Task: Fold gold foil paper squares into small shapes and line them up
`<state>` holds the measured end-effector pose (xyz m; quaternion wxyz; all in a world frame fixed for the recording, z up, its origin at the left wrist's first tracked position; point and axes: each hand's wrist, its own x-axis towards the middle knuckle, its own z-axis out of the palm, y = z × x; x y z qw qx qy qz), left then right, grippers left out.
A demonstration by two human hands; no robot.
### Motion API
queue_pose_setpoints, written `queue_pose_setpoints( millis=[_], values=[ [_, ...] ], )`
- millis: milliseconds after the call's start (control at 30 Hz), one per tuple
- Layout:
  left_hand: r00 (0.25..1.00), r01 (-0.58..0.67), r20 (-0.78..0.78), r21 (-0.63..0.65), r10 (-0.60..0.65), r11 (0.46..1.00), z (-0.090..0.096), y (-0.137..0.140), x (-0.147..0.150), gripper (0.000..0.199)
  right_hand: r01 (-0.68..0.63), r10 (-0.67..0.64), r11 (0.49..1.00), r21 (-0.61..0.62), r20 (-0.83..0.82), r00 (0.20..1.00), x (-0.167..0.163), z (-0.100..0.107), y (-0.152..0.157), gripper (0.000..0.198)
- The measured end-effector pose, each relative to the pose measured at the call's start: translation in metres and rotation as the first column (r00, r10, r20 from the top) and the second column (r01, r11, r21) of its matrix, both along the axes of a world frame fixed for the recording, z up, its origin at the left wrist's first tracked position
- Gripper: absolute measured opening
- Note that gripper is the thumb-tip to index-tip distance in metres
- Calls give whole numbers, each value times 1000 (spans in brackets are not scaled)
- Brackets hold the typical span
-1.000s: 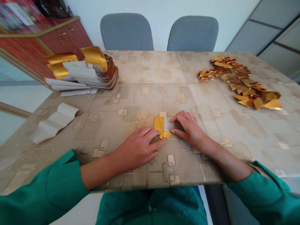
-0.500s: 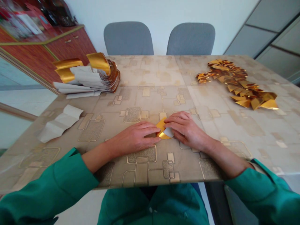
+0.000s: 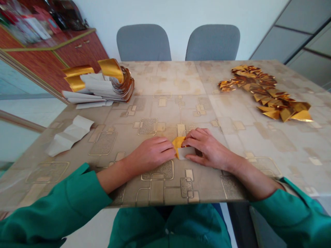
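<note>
A small folded piece of gold foil paper (image 3: 179, 142), its pale back partly showing, lies on the table between my hands. My left hand (image 3: 155, 154) is closed at the paper's left edge, with thumb and fingertips pinching it. On the other side my right hand (image 3: 207, 148) grips the right part, fingers on top and thumb at the near edge. The fingers hide some of the folds. To the left rests a creased sheet of paper (image 3: 71, 135), pale side up.
A stack of gold paper sheets (image 3: 97, 86) with pale backs stands at the back left. Several folded gold pieces (image 3: 269, 91) spread in a winding row at the right. Two grey chairs (image 3: 143, 43) stand behind the patterned table (image 3: 165, 81). A wooden cabinet (image 3: 80, 51) is at the far left.
The gold paper has turned and now shows a pale strip toward me. My right hand has shifted slightly nearer, and my left fingers have curled more tightly at its edge.
</note>
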<state>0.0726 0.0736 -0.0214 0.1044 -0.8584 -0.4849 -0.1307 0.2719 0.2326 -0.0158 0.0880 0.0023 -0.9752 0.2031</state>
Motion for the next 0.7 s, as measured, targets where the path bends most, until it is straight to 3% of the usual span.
queue_pose_setpoints(
  millis=[167, 467, 700],
  values=[
    [1000, -15, 6, -5, 15, 1000, 0, 0, 4, 23, -15, 15, 1000, -5, 0, 1000, 1, 1, 2, 26],
    [996, 44, -80, 124, -35, 991, 0, -2, 3, 22, -11, 11, 1000, 17, 7, 1000, 2, 4, 1, 38],
    [996, -75, 53, 115, 69, 990, -5, 0, 6, 28, -16, 16, 999, 27, 1, 1000, 3, 7, 3, 32]
  ],
)
